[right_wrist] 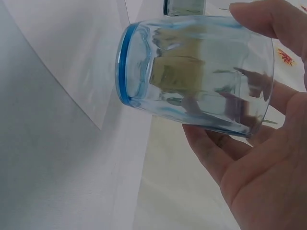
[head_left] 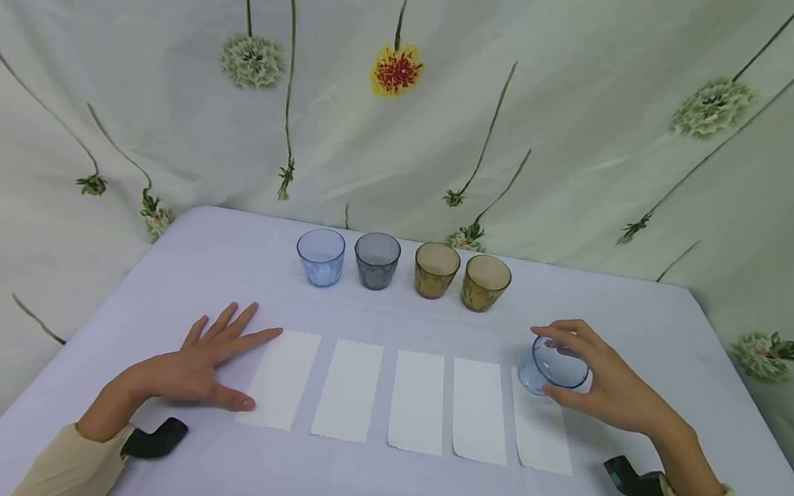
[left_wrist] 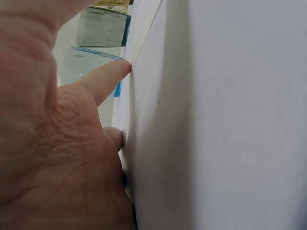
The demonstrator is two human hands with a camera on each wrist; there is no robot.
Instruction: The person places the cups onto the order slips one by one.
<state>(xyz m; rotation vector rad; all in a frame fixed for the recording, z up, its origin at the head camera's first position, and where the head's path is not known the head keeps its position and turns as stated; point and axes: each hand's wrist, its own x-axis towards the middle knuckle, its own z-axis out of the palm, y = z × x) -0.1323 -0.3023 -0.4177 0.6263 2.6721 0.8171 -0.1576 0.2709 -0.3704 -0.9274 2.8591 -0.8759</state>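
Note:
My right hand (head_left: pixel 611 389) grips a clear blue drinking glass (head_left: pixel 533 376) near its rim, thumb on one side and fingers on the other. The glass is over the far end of the rightmost white paper strip (head_left: pixel 543 438); whether its base (right_wrist: pixel 123 64) touches the paper, I cannot tell. My left hand (head_left: pixel 198 368) lies with fingers spread, its index fingertip and thumb at the left edge of the leftmost paper strip (head_left: pixel 280 383). Nothing is held in it. In the left wrist view its palm (left_wrist: pixel 62 143) faces the white tabletop.
Along the back stand another blue glass (head_left: pixel 321 261), a grey glass (head_left: pixel 377 263) and two amber glasses (head_left: pixel 435 273). Between the outer strips lie more white strips (head_left: pixel 347 389) in a row. A flower-printed cloth (head_left: pixel 559 97) hangs behind the white-covered table (head_left: pixel 383 491).

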